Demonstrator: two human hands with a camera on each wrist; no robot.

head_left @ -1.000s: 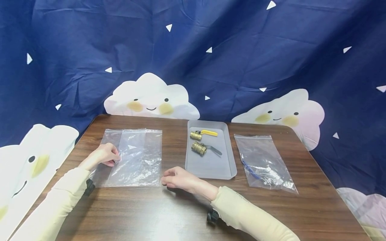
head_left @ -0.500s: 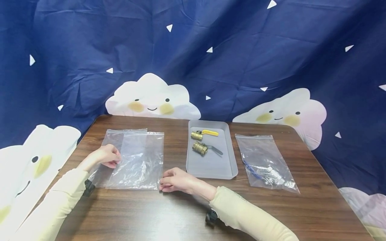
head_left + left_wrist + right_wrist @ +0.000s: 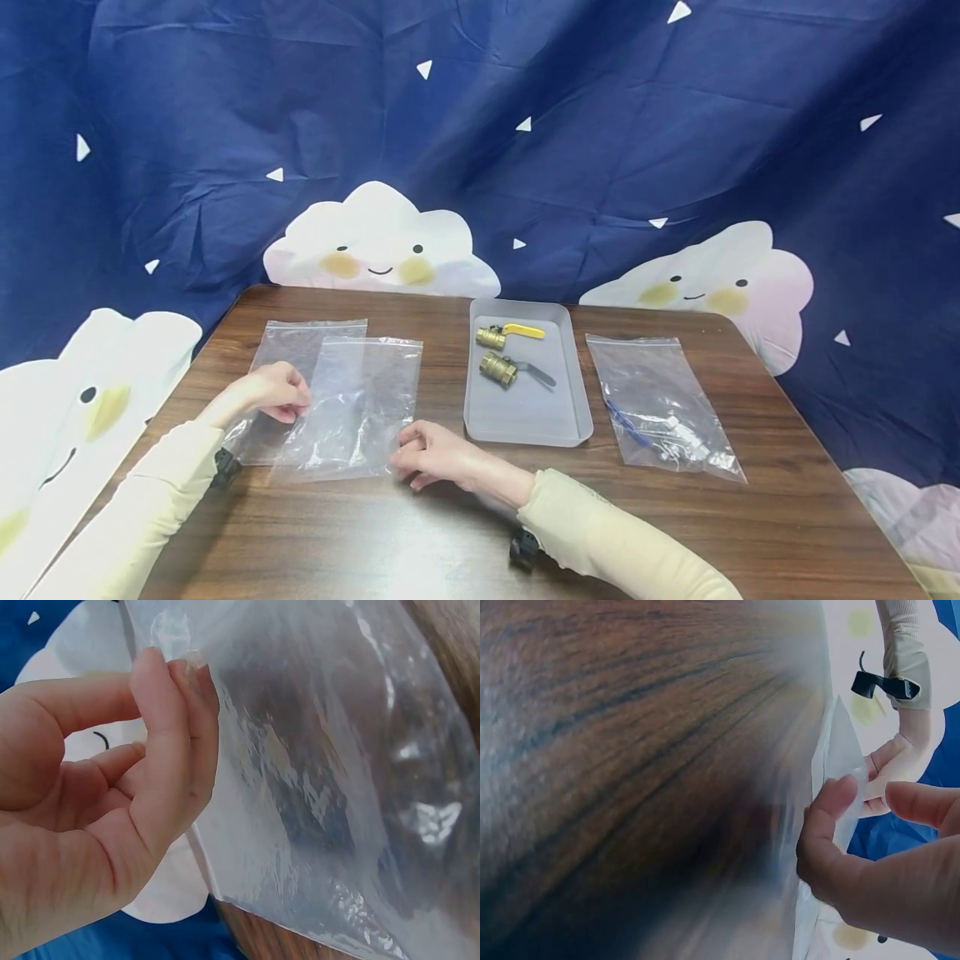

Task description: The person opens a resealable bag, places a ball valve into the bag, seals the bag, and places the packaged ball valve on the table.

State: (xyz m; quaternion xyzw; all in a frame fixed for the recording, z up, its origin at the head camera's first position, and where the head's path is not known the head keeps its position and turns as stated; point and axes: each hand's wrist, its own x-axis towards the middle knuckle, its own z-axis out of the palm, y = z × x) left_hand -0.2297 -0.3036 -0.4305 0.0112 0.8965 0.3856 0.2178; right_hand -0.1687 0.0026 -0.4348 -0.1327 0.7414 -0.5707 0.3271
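Note:
Two clear zip bags overlap on the left of the table. My left hand (image 3: 279,392) pinches the left edge of the upper zip bag (image 3: 367,408), whose film rises toward the fingertips in the left wrist view. Beneath it, offset to the left, lies the lower zip bag (image 3: 281,350). At the upper bag's lower right edge is my right hand (image 3: 435,456). Its fingers are loosely bent, and in the right wrist view the thumb (image 3: 919,802) stands apart from the index finger (image 3: 832,806), with no film gripped between them.
A shallow translucent tray (image 3: 525,421) holds a brass valve with a yellow lever (image 3: 491,337) and one with a grey lever (image 3: 498,369). Right of it lies another zip bag (image 3: 645,375) with a blue strip and small shiny parts inside. A cloud-print curtain (image 3: 480,125) hangs behind the table.
The upper bag has slid right and toward me, uncovering more of the lower bag. My left hand has shifted slightly right with it. The right hand has moved a little left, its fingers loosening.

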